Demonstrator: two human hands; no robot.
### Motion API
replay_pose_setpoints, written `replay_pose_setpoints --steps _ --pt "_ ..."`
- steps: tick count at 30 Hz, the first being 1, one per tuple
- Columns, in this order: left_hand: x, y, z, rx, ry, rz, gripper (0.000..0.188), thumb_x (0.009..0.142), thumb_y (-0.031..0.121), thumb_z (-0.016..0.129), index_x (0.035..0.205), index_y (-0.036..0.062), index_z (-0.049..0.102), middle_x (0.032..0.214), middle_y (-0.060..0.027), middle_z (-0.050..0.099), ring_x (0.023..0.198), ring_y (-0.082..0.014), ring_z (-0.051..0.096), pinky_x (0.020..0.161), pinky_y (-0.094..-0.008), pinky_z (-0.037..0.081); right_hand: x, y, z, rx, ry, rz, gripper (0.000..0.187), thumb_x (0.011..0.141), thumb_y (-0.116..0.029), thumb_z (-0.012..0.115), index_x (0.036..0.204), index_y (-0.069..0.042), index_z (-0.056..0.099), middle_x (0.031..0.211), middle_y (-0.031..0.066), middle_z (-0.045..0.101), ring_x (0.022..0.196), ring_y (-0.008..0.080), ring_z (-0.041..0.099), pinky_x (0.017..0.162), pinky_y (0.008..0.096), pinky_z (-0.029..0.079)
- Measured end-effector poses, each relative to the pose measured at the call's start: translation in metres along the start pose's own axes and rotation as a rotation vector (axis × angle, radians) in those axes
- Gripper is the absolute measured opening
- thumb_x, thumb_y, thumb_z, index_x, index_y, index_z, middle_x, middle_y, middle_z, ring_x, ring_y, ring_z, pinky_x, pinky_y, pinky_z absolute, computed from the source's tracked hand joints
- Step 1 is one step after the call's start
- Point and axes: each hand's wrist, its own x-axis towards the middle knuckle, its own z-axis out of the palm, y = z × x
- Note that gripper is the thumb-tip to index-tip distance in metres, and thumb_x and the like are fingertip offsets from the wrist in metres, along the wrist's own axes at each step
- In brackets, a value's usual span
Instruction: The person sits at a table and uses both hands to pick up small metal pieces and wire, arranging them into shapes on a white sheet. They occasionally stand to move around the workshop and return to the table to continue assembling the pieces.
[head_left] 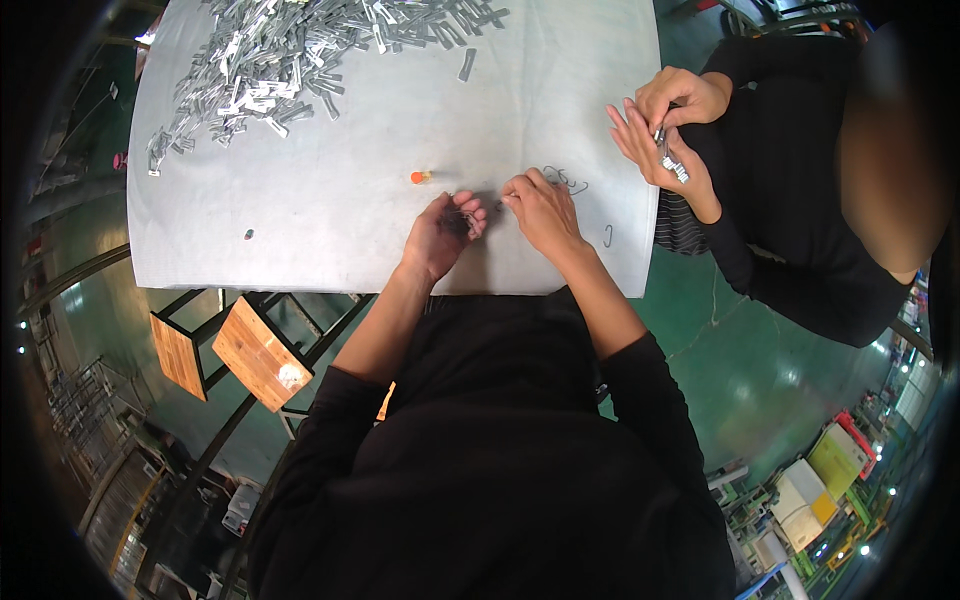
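Observation:
My left hand is turned palm up above the near part of the white table, its fingers curled around several thin wire pieces. These look like the bent wire hooks on the table, though the fingers partly cover them. Just to the right, my right hand is back-side up with thumb and forefinger pinched together. Whatever is in that pinch is too small to make out. A few loose wire hooks lie just beyond the right hand, and a single wire hook rests nearer the right edge.
A large heap of flat metal clips covers the far left of the table. An orange-capped small item and a tiny green-red piece lie nearer. At right, another person's hands hold metal pieces. Wooden-topped stools stand lower left.

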Motion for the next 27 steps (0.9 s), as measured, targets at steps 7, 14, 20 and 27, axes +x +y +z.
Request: replay_pose_setpoints --steps 7,14,20,27 --pt "-0.001 0.003 0.000 -0.012 0.058 0.023 0.031 0.093 0.026 0.037 0.100 -0.0004 0.052 0.091 -0.0119 0.058 0.083 -0.0244 0.057 0.078 -0.0356 0.049 -0.006 0.009 0.013 -0.346 0.000 -0.025 0.013 0.078 -0.019 0.061 0.086 -0.009 0.056 0.082 0.0066 0.054 0.077 0.0226 0.057 0.072 0.0384 0.036" --pt "0.005 -0.007 0.027 0.030 -0.012 -0.069 0.031 0.093 0.027 0.036 0.101 0.0015 0.053 0.091 -0.0099 0.058 0.086 -0.0236 0.058 0.079 -0.0352 0.048 -0.005 0.025 -0.016 0.165 0.217 0.210 0.021 0.071 -0.021 0.068 0.087 -0.011 0.059 0.085 0.0058 0.055 0.080 0.0242 0.057 0.075 0.0433 0.039" --pt "0.011 -0.007 0.028 0.076 -0.022 -0.078 0.031 0.093 0.026 0.037 0.100 0.0021 0.054 0.090 -0.0088 0.059 0.084 -0.0217 0.057 0.079 -0.0330 0.049 0.004 0.052 -0.021 -0.149 0.219 0.371 0.022 0.070 -0.022 0.070 0.085 -0.011 0.060 0.087 0.0041 0.055 0.088 0.0215 0.055 0.074 0.0418 0.039" --pt "0.010 -0.007 0.024 0.064 -0.004 -0.066 0.030 0.093 0.025 0.037 0.100 0.0017 0.054 0.090 -0.0091 0.058 0.085 -0.0216 0.057 0.079 -0.0334 0.048 0.004 0.039 -0.015 -0.358 0.100 0.351 0.012 0.077 -0.018 0.061 0.086 -0.010 0.059 0.091 0.0074 0.054 0.087 0.0225 0.056 0.074 0.0413 0.037"
